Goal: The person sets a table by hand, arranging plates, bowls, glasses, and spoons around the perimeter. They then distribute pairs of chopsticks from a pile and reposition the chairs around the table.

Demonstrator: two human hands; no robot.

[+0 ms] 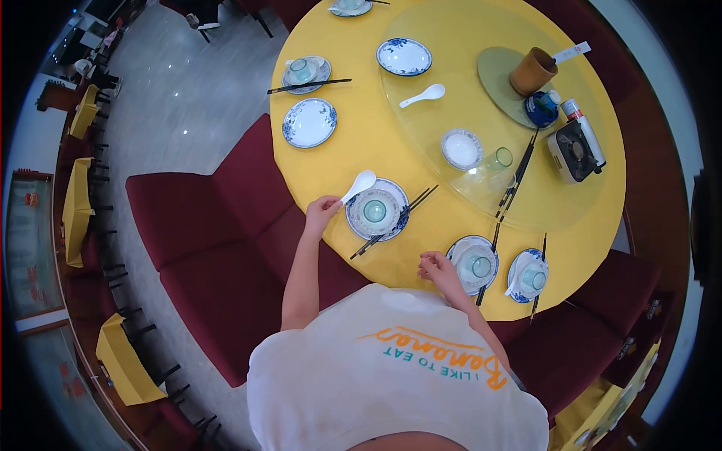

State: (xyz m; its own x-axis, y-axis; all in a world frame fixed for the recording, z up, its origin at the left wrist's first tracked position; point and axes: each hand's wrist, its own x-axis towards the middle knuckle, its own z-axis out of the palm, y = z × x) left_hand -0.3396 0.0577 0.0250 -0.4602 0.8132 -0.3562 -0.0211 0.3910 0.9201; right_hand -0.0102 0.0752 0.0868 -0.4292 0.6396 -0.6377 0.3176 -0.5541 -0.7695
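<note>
My left hand (323, 213) pinches the smooth white spoon (361, 185) beside the round glass cup (374, 211), near the cloth-covered desk's (391, 263) near edge; my right hand (438, 269) is half-open, fingers loosely curled.

The white shirt (398, 376), at the near centre, carried upside-down lettering: "I LIKE TO EAT" in green and "Bananas" in orange, its last letters partly unclear.
</note>
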